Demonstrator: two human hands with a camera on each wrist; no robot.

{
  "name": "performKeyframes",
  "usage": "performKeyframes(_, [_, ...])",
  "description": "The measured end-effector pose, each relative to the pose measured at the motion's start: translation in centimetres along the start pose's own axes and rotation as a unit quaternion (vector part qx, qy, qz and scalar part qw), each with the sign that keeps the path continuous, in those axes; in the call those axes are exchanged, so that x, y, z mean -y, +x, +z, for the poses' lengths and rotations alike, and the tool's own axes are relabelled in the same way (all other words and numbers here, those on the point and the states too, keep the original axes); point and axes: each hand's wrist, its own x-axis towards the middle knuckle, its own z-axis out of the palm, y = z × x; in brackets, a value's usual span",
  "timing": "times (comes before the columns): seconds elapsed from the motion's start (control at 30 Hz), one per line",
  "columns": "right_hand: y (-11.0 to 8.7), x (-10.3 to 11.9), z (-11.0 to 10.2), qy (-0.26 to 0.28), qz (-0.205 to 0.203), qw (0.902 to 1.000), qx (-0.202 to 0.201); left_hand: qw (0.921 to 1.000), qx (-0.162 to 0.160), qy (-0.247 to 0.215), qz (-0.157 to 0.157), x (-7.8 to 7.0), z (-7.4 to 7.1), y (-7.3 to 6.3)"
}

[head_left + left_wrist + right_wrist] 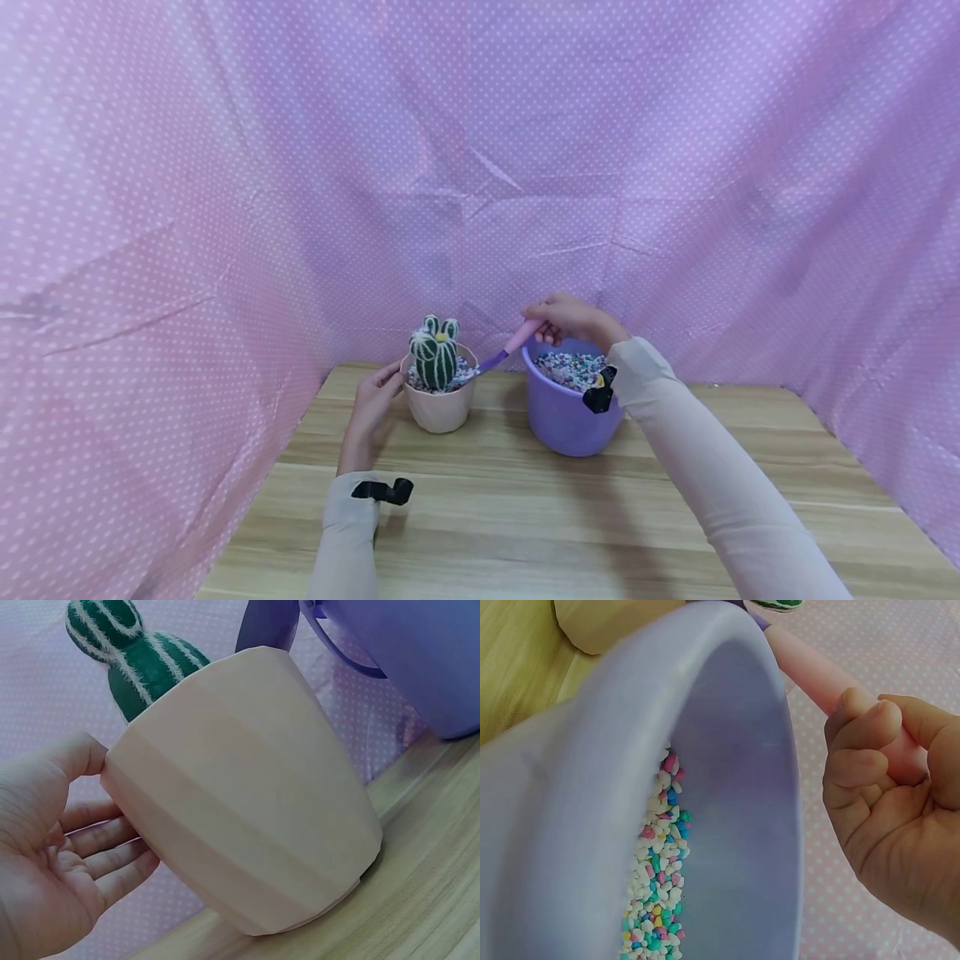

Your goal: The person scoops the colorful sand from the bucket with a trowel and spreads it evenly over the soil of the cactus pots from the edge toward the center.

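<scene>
A green cactus (437,364) with white fuzzy ridges and a yellow spot stands in a pale peach flower pot (441,410) holding small stones. My left hand (372,402) grips this pot at its left rim; in the left wrist view the thumb meets the rim and the fingers (112,859) lie along the side. My right hand (567,318) holds the pink handle of a trowel (522,335), fingers curled round it in the right wrist view. The trowel's purple blade (492,362) slopes down to the pot's right rim, its tip among the stones beside the cactus.
To the right stands a purple bucket (567,425) partly filled with colourful pebbles (660,877), under my right forearm. Its handle (341,649) hangs on the side facing the pot. Pink dotted cloth (480,167) surrounds the wooden table (480,517) at the back and sides.
</scene>
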Motion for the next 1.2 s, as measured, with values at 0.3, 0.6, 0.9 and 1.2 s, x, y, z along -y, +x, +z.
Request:
performKeyframes(0.3, [-0.23,-0.54,0.01,0.004,0.008,0.9999,-0.011,0.9998,0.003,0.016,0.006,0.52,0.05,0.2])
performKeyframes(0.6, [-0.63,-0.42,-0.25,0.006,-0.018,0.9998,0.009,0.9996,0.018,0.02,0.001,0.33,-0.16,-0.14])
performKeyframes(0.9, [-0.75,-0.26,-0.38,0.004,-0.019,0.9998,0.001,0.9988,0.033,0.034,0.006,0.32,-0.65,-0.34])
performKeyframes(1.2, [-0.76,-0.33,-0.21,0.01,-0.005,0.9999,-0.007,0.9994,0.025,0.02,-0.009,0.39,-0.39,-0.39])
